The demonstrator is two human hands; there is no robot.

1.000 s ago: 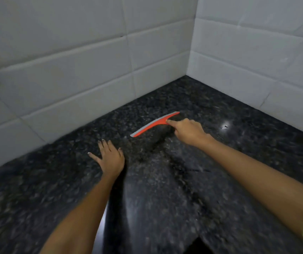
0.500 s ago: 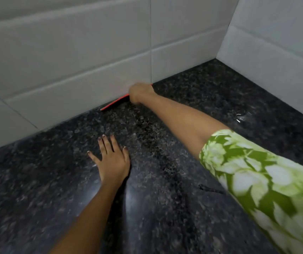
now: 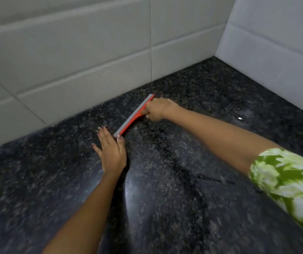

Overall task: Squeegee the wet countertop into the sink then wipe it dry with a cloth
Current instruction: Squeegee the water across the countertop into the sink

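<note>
Pulled back from the wall (image 3: 84, 74), squeegee (image 3: 134, 115) gripped in my right hand (image 3: 157, 109) drags water across the worktop (image 3: 183, 180), while my flat, open left hand (image 3: 111, 153) braces me.

Squeegee pulled off the wall
Right hand (image 3: 158, 109) dragged squeegee (image 3: 133, 116) back across desk (image 3: 183, 198); blade end now beside left hand (image 3: 112, 153) fingertips.

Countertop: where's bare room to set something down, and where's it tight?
Free: the countertop left of the left hand, out to the tiled wall; the back corner right of the squeegee, though droplets sit there. Tight: the middle, where the right hand grips the squeegee, its tip almost at the left fingers.
</note>
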